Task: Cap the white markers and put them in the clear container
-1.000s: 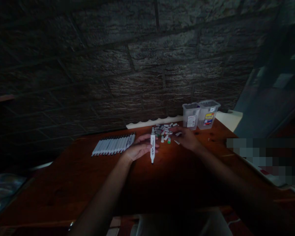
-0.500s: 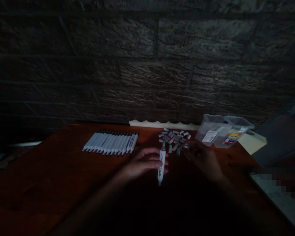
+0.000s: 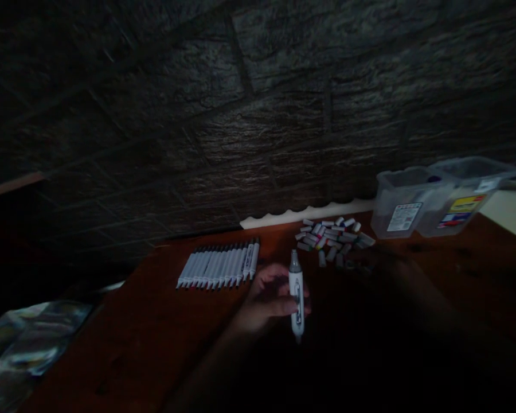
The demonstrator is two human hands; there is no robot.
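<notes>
My left hand [image 3: 269, 298] is closed around a white marker [image 3: 298, 295], held upright with its grey tapered end on top and a narrow tip at the bottom. Dark print runs along the barrel. Beyond it lies a loose pile of marker caps [image 3: 333, 242], pale with coloured ends. My right hand [image 3: 398, 272] is at the right edge of that pile, deep in shadow; its fingers are too dark to make out. To the left, a row of white markers [image 3: 219, 267] lies side by side on the wooden table [image 3: 155, 327].
Two clear plastic bins [image 3: 398, 201] with labels stand at the back right, beside a pale yellow block [image 3: 509, 209]. A white wavy-edged strip [image 3: 309, 215] runs along the dark brick wall [image 3: 249, 126]. Shiny plastic packets [image 3: 34, 335] are off the table's left side.
The view has tilted and shifted. My left hand still holds the marker upright. My right hand stays by the right side of the cap pile, now darker and less distinct.
</notes>
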